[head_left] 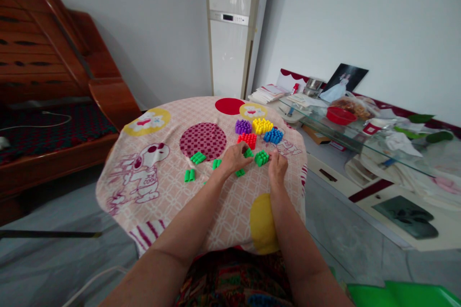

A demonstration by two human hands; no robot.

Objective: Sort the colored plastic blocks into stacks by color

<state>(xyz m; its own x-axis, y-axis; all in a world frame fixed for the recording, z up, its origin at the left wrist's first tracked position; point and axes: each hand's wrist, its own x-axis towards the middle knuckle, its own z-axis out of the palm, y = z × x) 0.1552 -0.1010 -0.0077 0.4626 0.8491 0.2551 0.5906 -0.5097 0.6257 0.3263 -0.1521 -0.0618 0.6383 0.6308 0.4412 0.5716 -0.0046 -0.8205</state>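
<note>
One green cluster (261, 158) sits between the hands, just left of the nearer right hand (278, 167), whose grip I can't make out; the left hand (236, 157) curls round a green piece (248, 153), firmness and long axis unclear.

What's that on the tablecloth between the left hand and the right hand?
In the head view, a bundle of green pegs sits between the left hand and right hand, with another green piece by the left fingertips.
</note>
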